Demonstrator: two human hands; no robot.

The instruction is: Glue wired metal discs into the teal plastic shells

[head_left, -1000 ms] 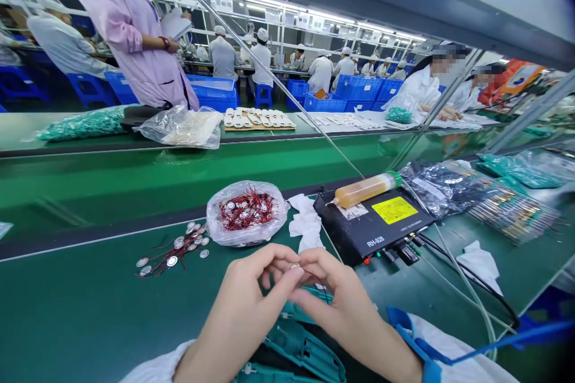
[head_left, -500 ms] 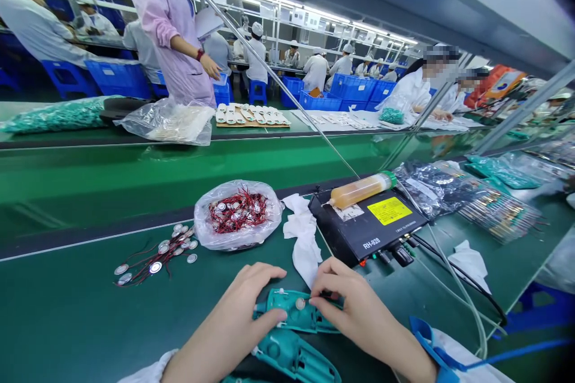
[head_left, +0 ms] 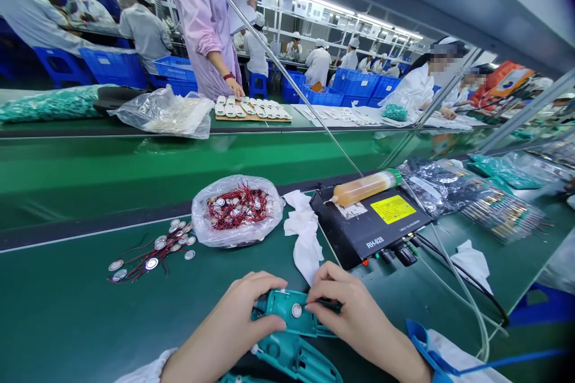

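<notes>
My left hand [head_left: 247, 308] grips the left end of a teal plastic shell half [head_left: 281, 305], fingers on its far edge and thumb on the near edge. Inside the shell lies a small round piezo disc [head_left: 296, 310], pale in the middle with a metallic rim. Just right of the disc, my right hand [head_left: 335, 299] pinches a thin dark strand, which looks like the disc's wires; the fingers partly hide it. A second teal shell half [head_left: 294, 356] rests on the bench nearer to me, open side up. Part of another teal piece [head_left: 242, 379] shows at the bottom edge.
Loose wired discs [head_left: 162, 248] lie left of a plastic bag [head_left: 197, 224] full of them. White tissue [head_left: 303, 239] touches a black control box [head_left: 359, 233] bearing an amber syringe [head_left: 363, 190]. Cables hang at right. A person in pink [head_left: 202, 30] stands across the line.
The disc shows a little further left in the shell, with my right fingertips still close beside it. Across the line, the person in pink has moved right and reaches to the white parts.
</notes>
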